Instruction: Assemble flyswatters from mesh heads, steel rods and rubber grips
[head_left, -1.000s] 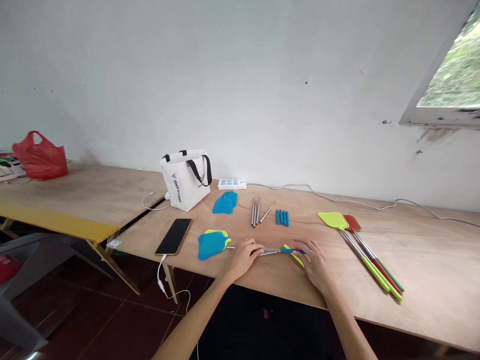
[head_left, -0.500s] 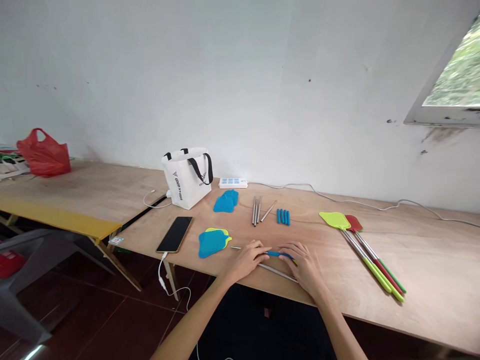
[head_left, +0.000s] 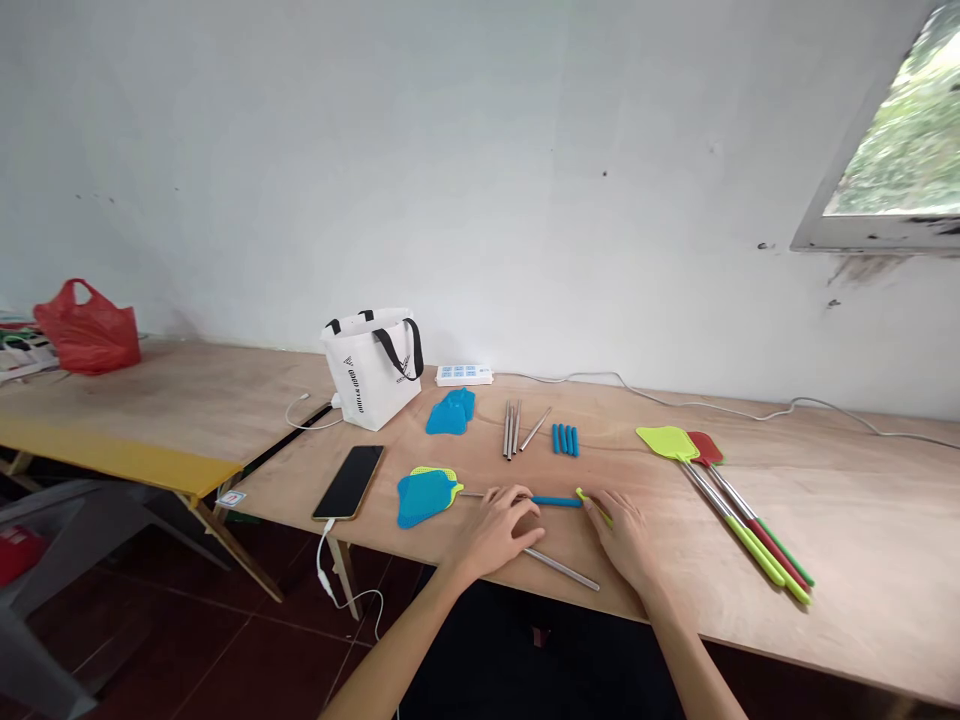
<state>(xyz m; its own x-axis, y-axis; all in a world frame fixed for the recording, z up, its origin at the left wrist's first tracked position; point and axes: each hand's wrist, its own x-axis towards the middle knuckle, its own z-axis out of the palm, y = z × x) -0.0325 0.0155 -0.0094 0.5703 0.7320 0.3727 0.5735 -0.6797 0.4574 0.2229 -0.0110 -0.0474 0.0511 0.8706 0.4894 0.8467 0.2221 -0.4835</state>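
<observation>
My left hand [head_left: 499, 525] lies over a thin metal rod, its fingers curved loosely across it and the thumb spread away. A blue handle sleeve [head_left: 556, 501] sticks out to the right of that hand, in line with the rod. My right hand [head_left: 619, 530] has its fingertips on a yellow-green handle sleeve [head_left: 596, 508], whose upper end is beside the blue sleeve's right end. Partly under my left hand, a second metal rod [head_left: 562, 569] slants toward the table edge. Blue swatter heads [head_left: 426, 500] over a yellow-green one lie left of my left hand.
Several metal rods [head_left: 513, 430] and blue sleeves [head_left: 565, 440] lie farther back, beside more blue swatter heads [head_left: 450, 412]. Whole fly swatters [head_left: 731, 515] lie at right. A phone [head_left: 349, 482], white bag [head_left: 373, 370] and power strip [head_left: 464, 375] are on the left and back.
My right hand has moved off the blue sleeve, slightly right, and more of the yellow-green sleeve shows. My left thumb has spread away from the blue sleeve. The view has tilted up a little.
</observation>
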